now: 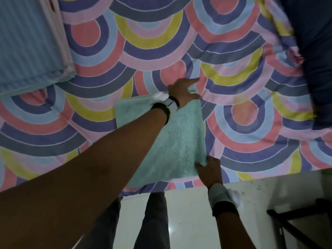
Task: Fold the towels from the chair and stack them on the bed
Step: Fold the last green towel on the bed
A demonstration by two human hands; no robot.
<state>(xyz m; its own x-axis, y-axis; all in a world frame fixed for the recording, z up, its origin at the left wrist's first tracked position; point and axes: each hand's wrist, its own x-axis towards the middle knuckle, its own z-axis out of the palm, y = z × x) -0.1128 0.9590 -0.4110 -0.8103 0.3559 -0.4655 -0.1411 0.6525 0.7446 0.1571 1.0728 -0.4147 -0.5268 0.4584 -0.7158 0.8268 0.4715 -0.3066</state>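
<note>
Towel: a mint-green terry towel (pixel 177 139) lies spread on the bed at the centre of the frame, its near edge close to the bed's lower edge, its far edge running toward mid-frame.
Left hand: the left hand (pixel 181 91) reaches across the towel to its far right corner, thumb and fingers pinching that corner, index finger stretched out past it over the cover.
Right hand: the right hand (pixel 209 169) grips the towel's near right corner at lower centre-right, fingers curled over the cloth.
Wrists: each wrist carries a dark band with a white piece on it.
Bed: the bed (pixel 242 114) fills the upper two thirds of the frame, under a cover of pink, purple, blue, grey and yellow arches.
Stack: at upper left a folded light-blue striped towel (pixel 27 47) rests on the cover, with a pale pink folded edge beside it.
Dark cloth: a dark blue fabric (pixel 316 51) lies over the bed at the upper right.
Floor: pale tiles (pixel 194 218) show at the bottom, with the person's grey-trousered legs.
Chair: a dark frame (pixel 296 223) stands at lower right; what it is cannot be told for certain.
</note>
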